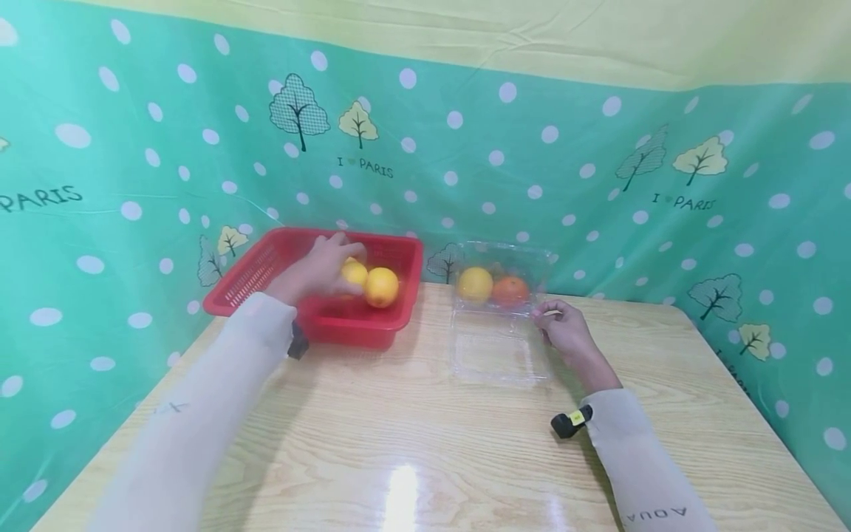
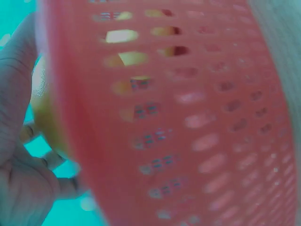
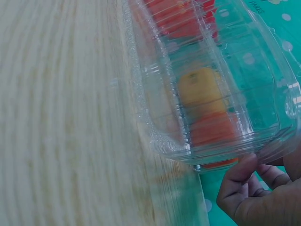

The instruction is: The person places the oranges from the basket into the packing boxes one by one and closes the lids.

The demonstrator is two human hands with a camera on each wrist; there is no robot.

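My left hand [image 1: 318, 267] reaches over the near rim of a red plastic basket [image 1: 349, 334], its fingers curled round a yellow orange [image 1: 354, 274]. In the left wrist view, the basket's slotted wall partly hides that orange [image 2: 43, 110] and the fingers. Another yellow orange [image 1: 382, 288] lies beside it in the basket. On the right, my right hand [image 1: 565, 330] pinches the side edge of a clear plastic clamshell box [image 1: 495, 362] between thumb and fingers. The box lies unfolded; its far half contains a yellow orange [image 1: 475, 284] and a redder mandarin [image 1: 510, 290].
Both containers stand toward the back of a light wooden table [image 1: 372, 421]. A green dotted curtain [image 1: 412, 170] hangs right behind them and along the sides. Small black cameras are strapped at both wrists, the right one [image 1: 569, 423] low over the tabletop.
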